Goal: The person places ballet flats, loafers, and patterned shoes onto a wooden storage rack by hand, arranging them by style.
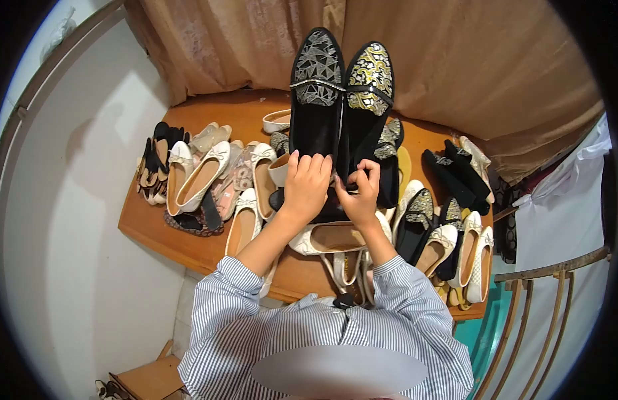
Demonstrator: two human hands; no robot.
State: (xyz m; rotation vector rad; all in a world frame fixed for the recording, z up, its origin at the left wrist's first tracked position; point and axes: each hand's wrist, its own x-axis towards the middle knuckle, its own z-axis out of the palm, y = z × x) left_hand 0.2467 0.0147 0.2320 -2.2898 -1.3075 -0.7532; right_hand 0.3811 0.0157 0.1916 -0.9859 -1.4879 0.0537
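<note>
Two black pointed flats are raised side by side above the table, toes pointing away from me. My left hand (308,181) is closed over the heel end of the silver-patterned flat (318,70), which has a thin shiny strap across it. At the heel of the gold-and-white patterned flat (370,77) is my right hand (361,193), its fingers bent around the edge. The flats' heels are mostly hidden behind my fingers. Just below my hands, a white ballet flat (336,238) lies crosswise.
The wooden table (149,230) carries many shoes. White bow flats (204,177) stand at the left, and black patterned flats (416,220) and a quilted white flat (481,267) at the right. A brown curtain (469,60) hangs behind; a white wall (76,200) borders the left.
</note>
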